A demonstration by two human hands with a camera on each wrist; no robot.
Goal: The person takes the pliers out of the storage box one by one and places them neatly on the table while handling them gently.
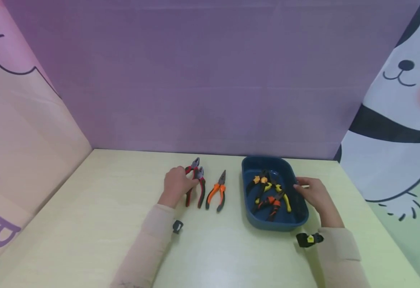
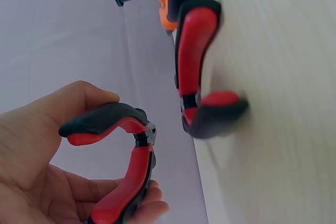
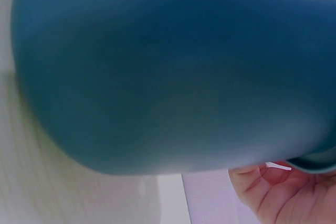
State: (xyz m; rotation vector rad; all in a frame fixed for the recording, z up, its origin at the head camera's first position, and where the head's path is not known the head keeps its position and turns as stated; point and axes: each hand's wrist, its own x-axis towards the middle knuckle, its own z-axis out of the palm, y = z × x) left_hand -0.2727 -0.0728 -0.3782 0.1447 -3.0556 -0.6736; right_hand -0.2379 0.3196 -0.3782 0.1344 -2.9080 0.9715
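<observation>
My left hand (image 1: 178, 185) grips combination pliers with red and black handles (image 2: 137, 171), thumb on one handle and fingers on the other. A second red-and-black pair of pliers (image 1: 202, 193) lies right beside it, partly overlapped by the hand in the head view. To its right are long-nose pliers with orange and black handles (image 1: 221, 188), jaws pointing to the back. With thumb at the rim and fingers outside, my right hand (image 1: 315, 193) holds the right side of a dark blue plastic bin (image 1: 271, 226). The bin fills most of the right wrist view.
Several pliers lie inside the bin, among them yellow-and-black ones (image 1: 287, 202) and orange-and-black ones (image 1: 275, 206). The light wooden table (image 1: 87, 224) ends at a purple backdrop (image 1: 210, 80). A printed panda panel (image 1: 393, 168) borders the right side.
</observation>
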